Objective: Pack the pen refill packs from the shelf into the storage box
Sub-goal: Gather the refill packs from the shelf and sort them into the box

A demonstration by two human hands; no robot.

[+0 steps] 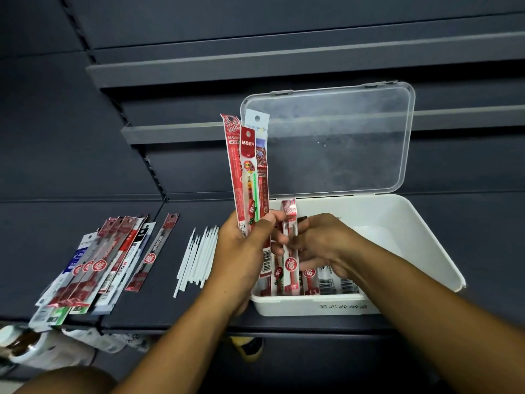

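My left hand (244, 245) grips a bunch of red and white pen refill packs (248, 172), held upright at the left edge of the white storage box (412, 240). My right hand (318, 243) is over the box and pinches one red refill pack (290, 251) that stands nearly upright in it. Several more packs (326, 282) lie flat along the box's front wall. The box's clear lid (341, 137) stands open behind it. A fanned pile of refill packs (96, 263) lies on the dark shelf to the left.
Several loose white refill tubes (196, 257) lie on the shelf between the pile and the box. Dark shelf boards (255, 66) rise behind. Below the shelf's front edge are bottles and bags (42, 348) at the lower left and a yellow object (247, 346).
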